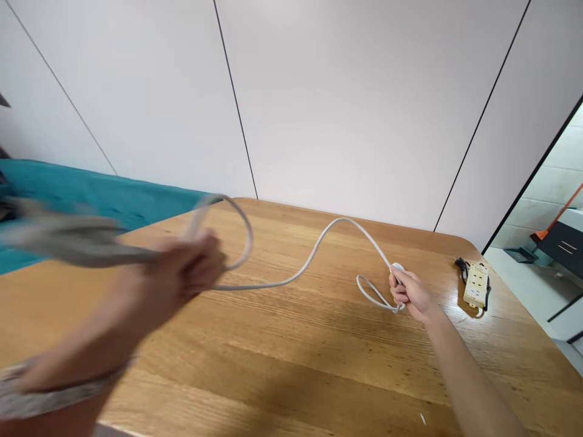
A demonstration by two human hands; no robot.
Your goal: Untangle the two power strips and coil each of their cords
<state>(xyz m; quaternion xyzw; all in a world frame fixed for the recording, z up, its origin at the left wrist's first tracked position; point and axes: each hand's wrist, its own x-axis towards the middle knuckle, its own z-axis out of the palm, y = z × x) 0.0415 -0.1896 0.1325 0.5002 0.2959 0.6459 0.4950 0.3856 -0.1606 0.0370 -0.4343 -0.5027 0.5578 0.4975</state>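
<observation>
Head view: the left hand [182, 273], blurred, is gripping a white cable [314, 255] above the wooden table [291, 364], its fingers curled shut around the cord. A loop of the cable is arching up and over that hand on the side toward the wall (the blur is hiding how many strands are passing through the fist), and a grey, smeared shape is trailing out from the hand toward the table's left edge; what it is cannot be told.

From the left hand the cable is running along the tabletop toward the right hand [410, 294], rising in a hump between the two hands and dropping again. The right hand is closing on the cable's far end, pinching a small white end piece [398, 267] at its fingertips, with a small loop of cord lying on the table just beside its knuckles.

Beyond the right hand, near the table's right corner, a cream power strip [476, 285] is lying flat with a dark cord beside it. A teal cloth [91, 194] is lying behind the table's left edge.
</observation>
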